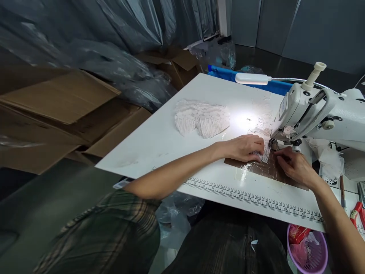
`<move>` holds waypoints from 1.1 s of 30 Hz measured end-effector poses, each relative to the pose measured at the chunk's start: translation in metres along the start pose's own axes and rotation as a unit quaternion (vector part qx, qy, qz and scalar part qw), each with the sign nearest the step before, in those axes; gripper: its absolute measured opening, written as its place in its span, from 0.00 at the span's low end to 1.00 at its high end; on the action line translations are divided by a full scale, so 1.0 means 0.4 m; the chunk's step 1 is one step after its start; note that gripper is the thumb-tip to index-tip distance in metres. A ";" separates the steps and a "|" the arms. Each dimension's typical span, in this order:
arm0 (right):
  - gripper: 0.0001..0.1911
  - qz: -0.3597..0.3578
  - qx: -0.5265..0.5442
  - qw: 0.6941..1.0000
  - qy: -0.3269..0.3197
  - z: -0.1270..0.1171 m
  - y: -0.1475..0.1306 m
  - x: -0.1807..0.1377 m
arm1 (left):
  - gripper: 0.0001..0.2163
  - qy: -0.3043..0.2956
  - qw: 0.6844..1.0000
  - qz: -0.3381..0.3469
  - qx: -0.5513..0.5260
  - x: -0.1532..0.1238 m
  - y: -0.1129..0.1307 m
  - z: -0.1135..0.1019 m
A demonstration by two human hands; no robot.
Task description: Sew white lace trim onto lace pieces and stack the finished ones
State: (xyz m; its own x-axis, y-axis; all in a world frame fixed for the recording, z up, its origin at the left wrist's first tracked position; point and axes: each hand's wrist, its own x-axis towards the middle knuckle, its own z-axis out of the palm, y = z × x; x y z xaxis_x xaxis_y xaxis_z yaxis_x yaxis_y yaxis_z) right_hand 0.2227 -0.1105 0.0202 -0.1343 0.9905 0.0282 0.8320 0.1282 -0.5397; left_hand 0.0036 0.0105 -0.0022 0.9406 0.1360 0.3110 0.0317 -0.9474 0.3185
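Note:
A piece of white lace [265, 155] lies under the needle area of the white sewing machine [299, 110]. My left hand [245, 147] rests on it from the left, fingers curled and thumb closed in against the lace. To the right of the presser foot [272, 144], my right hand [295, 164] has thumb and forefinger pinched together; whatever is between them is too small to make out. Both hands are over a brown, shiny sheet [278, 176] on the table. Farther left lies a folded white lace piece [202, 117] with two rounded, gathered parts.
A printed ruler [239, 195] runs along the front edge of the white table [151, 146]. Red-handled scissors [356, 214] lie at the right. A purple basket [322, 251] holds scraps below. Cardboard boxes [62, 99] stand left. A white lamp [252, 78] lights the tabletop.

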 end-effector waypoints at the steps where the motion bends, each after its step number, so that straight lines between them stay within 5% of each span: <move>1: 0.15 -0.004 0.005 1.000 0.000 0.004 -0.003 0.001 | 0.07 0.011 1.000 -0.013 -0.006 0.000 -0.002 0.007; 7: 0.18 -0.097 0.037 0.993 0.053 0.065 -0.008 -0.009 | 0.09 0.054 0.997 -0.039 -0.047 -0.002 -0.006 0.029; 16: 0.11 -0.103 0.002 0.983 0.155 0.095 -0.004 -0.006 | 0.11 0.129 0.990 0.031 0.048 -0.003 0.008 0.039; 21: 0.17 -0.139 -0.065 0.982 0.107 0.092 0.009 -0.020 | 0.11 0.213 0.977 0.020 -0.019 -0.002 0.008 0.033; 29: 0.17 -0.187 -0.054 0.977 0.089 0.093 0.010 -0.033 | 0.10 0.099 0.992 0.040 0.065 -0.005 0.010 0.045; 33: 0.16 -0.190 -0.023 0.978 0.082 0.084 0.013 -0.033 | 0.11 0.092 0.989 0.070 0.089 -0.007 0.013 0.044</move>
State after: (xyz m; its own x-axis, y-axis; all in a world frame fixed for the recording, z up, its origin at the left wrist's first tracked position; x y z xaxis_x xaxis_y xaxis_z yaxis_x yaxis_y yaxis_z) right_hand 0.2107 -0.1244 -0.0114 -0.3534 0.8648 0.3566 0.7621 0.4873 -0.4264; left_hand 0.0070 -0.0001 -0.0171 0.8632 0.0342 0.5036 -0.0208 -0.9944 0.1032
